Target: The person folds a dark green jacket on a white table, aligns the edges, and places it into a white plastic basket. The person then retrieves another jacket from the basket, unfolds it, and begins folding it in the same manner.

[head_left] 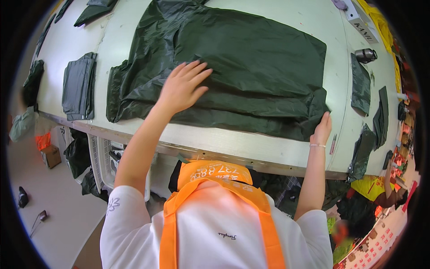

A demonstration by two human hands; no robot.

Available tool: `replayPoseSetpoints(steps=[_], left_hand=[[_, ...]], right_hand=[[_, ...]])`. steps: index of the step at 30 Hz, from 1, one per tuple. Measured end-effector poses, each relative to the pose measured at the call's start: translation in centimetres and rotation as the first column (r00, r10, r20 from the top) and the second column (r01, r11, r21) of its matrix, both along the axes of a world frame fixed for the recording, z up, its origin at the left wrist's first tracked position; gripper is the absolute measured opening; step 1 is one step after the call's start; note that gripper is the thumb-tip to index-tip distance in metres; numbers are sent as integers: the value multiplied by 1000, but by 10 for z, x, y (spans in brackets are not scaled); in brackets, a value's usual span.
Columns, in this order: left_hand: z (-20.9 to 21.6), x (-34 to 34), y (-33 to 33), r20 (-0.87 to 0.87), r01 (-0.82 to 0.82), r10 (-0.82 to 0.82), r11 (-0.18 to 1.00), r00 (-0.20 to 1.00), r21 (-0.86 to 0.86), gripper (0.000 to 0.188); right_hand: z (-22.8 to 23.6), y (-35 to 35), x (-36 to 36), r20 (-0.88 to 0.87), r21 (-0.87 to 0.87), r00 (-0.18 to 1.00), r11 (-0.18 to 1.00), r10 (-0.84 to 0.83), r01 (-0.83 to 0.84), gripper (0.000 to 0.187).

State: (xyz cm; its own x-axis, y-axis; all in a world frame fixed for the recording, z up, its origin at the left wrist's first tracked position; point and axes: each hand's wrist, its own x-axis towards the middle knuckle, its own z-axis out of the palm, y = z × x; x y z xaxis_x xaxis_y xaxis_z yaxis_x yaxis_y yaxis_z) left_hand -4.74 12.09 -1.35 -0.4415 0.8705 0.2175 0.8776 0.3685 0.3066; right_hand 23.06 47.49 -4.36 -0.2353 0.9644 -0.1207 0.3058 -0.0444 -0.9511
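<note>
A large dark green garment of thin, shiny cloth lies spread on the white table, creased along its near side. My left hand rests on it left of the middle, fingers stretched out and apart, palm down. At the garment's near right corner, my right hand has its fingers closed on the cloth edge. A bracelet circles the right wrist. The garment's far end runs out of the top of the view.
Folded dark garments are stacked at the left, with other dark pieces on the right. A metal flask, a white box file and a small pen-like tool lie on the table. Another person is at the right.
</note>
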Motion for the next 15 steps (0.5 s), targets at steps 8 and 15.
replayPoseSetpoints(steps=[8,15], left_hand=[[-78,-35,4,-35,-1,-7,974,999,-227,76],[-50,-35,-92,-96,-182,159,920,983,-346,77]], right_hand=[[2,43,12,883,233,461,772,86,-591,24],[34,-17,-38,877,358,391,164,279,-919,55]])
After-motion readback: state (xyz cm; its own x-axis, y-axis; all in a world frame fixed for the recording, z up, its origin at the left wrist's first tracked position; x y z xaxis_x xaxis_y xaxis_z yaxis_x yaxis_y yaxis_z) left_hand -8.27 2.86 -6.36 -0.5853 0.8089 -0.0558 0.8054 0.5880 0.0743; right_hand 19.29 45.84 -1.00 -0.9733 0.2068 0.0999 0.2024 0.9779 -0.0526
